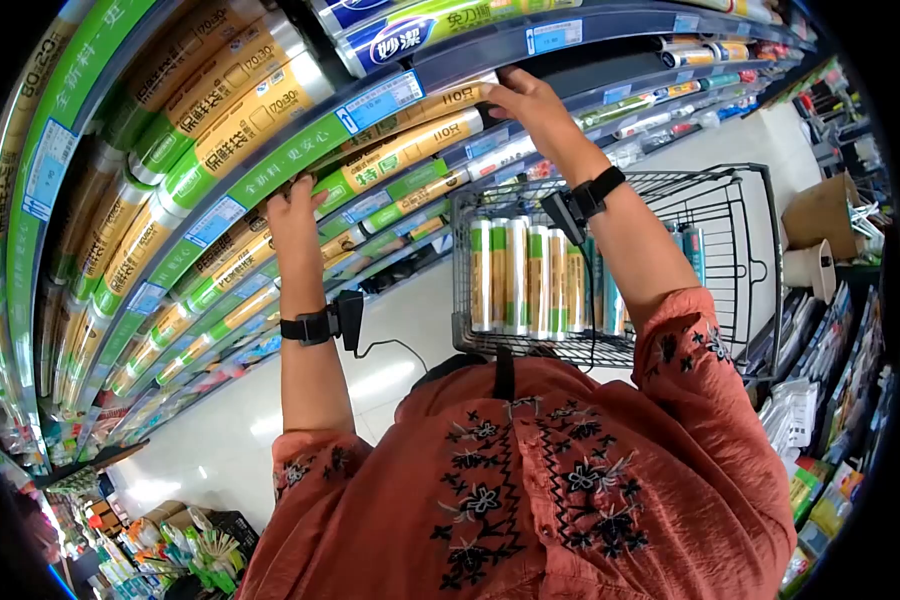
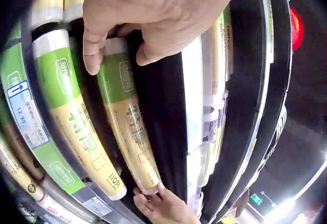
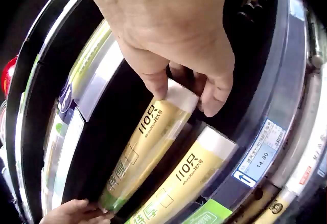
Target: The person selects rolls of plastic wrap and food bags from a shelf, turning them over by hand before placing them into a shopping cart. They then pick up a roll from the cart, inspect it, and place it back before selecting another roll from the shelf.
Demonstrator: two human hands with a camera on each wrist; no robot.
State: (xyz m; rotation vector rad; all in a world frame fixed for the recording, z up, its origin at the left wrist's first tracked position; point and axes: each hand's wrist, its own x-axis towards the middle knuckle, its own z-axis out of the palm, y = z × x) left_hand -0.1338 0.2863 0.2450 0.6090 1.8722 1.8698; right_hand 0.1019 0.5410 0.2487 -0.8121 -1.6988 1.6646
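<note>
A yellow-and-green roll of food storage bags [image 2: 127, 116], marked 110只, lies lengthwise on the shelf between both hands. My left hand [image 1: 295, 228] grips its green end, thumb and fingers on either side of the white cap in the left wrist view. At the other end my right hand [image 1: 542, 115] pinches the white tip, as the right wrist view shows. A matching roll [image 3: 186, 175] lies parallel at the shelf's front edge, untouched. Most of the held roll is hidden in the head view behind the shelf lip and the front roll [image 1: 410, 150].
A wire shopping cart [image 1: 755, 270] stands to the right, holding several upright rolls [image 1: 516, 275]. The upper shelf's green label strip [image 1: 300, 155] overhangs the hands. Lower shelves carry more rolls [image 1: 150, 350]. A blue price tag [image 3: 260, 152] sits on the shelf edge.
</note>
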